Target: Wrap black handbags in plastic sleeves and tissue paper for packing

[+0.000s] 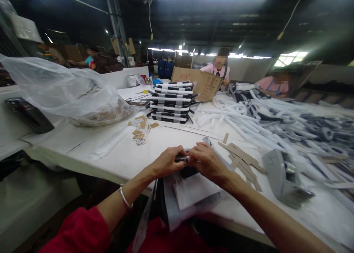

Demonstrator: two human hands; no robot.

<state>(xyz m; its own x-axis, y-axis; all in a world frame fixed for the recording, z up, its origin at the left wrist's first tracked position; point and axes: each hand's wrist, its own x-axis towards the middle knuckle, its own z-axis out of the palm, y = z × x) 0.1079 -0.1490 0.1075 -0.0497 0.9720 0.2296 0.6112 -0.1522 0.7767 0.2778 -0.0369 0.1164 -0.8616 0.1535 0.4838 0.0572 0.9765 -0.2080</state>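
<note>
My left hand (167, 161) and my right hand (208, 161) meet over the near edge of the white table (121, 155). Both are closed on a small dark piece (182, 159) pinched between their fingers. Under them lies a white and dark fabric item (190, 190) that hangs over the table edge toward my lap. A silver bangle (125, 198) circles my left wrist, and a red sleeve covers that arm.
Brown cardboard strips (243, 159) and a grey metal tool (282, 175) lie to the right. Small tags (141, 129) sit ahead left beside a clear plastic bag (69, 91). A black-and-white stack (171, 102), a cardboard box (203, 84) and white straps (276, 120) lie farther back. Other people work behind.
</note>
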